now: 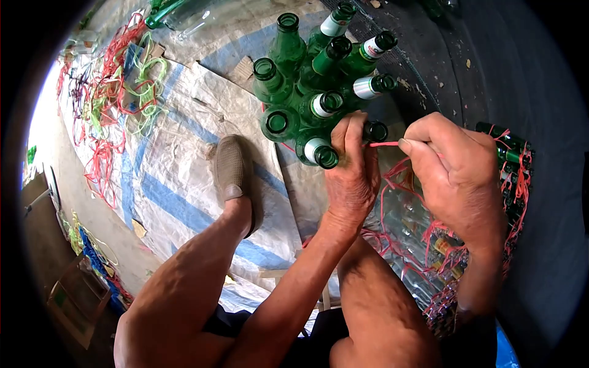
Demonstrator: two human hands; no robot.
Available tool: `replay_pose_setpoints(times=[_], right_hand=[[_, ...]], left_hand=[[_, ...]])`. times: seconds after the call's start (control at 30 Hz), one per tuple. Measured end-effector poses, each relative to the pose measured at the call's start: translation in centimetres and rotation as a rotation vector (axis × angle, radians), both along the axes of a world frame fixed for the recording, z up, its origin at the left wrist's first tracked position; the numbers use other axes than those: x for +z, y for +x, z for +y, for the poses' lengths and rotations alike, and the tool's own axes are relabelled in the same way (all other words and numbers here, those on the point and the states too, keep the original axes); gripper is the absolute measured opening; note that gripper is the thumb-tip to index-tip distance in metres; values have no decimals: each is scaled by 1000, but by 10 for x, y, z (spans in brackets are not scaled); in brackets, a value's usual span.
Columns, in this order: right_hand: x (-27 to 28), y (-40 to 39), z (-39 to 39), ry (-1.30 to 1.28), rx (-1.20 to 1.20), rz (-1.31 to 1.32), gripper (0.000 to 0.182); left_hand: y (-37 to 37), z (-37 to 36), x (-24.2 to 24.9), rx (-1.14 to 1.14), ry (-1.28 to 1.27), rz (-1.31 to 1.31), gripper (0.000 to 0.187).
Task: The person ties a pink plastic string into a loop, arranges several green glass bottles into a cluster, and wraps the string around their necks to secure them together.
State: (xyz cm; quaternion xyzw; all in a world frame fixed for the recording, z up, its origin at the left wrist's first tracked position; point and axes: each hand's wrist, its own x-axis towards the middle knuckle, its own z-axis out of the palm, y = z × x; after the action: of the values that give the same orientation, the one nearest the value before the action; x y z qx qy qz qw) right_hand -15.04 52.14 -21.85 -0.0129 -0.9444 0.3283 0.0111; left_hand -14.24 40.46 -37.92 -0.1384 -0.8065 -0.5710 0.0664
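Observation:
Several green glass bottles (287, 46) stand upright in a tight cluster, their open necks toward me. My left hand (353, 162) presses against the near side of the cluster, fingers bent together between the necks. Its fingertips are hidden, so what they grip does not show. My right hand (457, 168) is closed in a pinch on a red plastic string (385, 144). That string runs taut from the thumb to the edge of my left hand, beside a bottle neck (375, 132). A bit of red also shows low against the bottles on the left side.
Tangled red and green strings (116, 86) lie at the left on a white-and-blue striped sheet (184, 202). Clear bottles and loose red string (402, 236) fill the space below my right hand. More tied green bottles (509, 147) are at the right. My shoe (232, 165) rests on the sheet.

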Motion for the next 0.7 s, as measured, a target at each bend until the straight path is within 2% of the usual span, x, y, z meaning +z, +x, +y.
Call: replay_pose_setpoints(times=[0.43,0.7], right_hand=[[-3,-23,6,105,145,77,8],[-23,-37,12,56,55,112,7]], left_hand=[[-2,1,-2,-1,38,-8,52],[-2,1,-2,-14,18,3,53]])
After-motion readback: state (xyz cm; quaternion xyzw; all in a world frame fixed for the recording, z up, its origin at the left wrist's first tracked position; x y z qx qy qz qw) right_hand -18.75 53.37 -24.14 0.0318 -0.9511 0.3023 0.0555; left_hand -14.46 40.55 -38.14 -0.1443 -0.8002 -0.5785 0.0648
